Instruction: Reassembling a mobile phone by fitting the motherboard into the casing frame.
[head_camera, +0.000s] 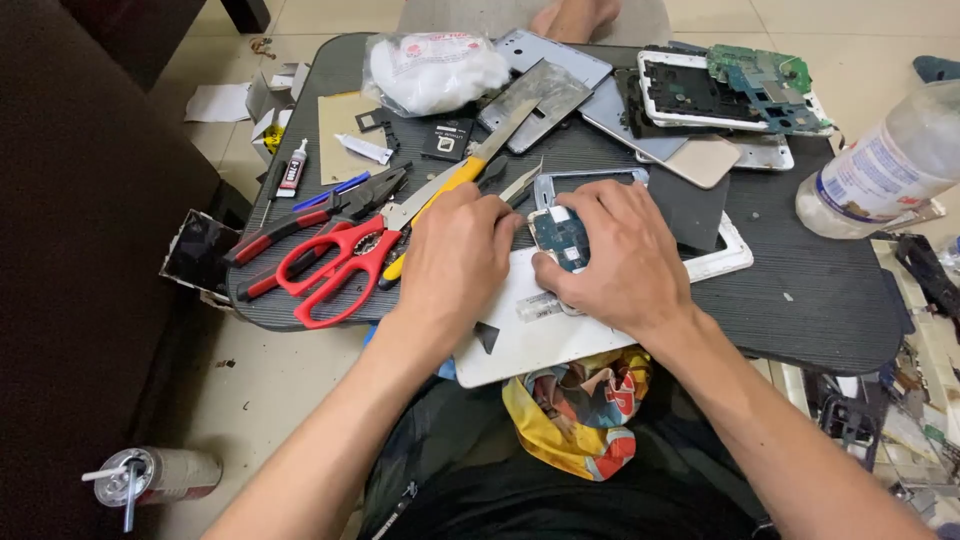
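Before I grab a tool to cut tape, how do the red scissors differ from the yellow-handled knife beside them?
The red scissors have looped red handles and lie with those handles spread apart; the yellow-handled knife has one straight handle. The scissors lie apart from the left hand, while the knife's lower end runs under it. The scissors' blades are short; the knife's blade is long and flat. Both lie on the dark table.

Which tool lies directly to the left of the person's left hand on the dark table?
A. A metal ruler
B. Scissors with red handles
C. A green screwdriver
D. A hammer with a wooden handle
B: the scissors with red handles lie on the dark table just left of the left hand, next to pliers; the right hand rests on a small blue circuit board.
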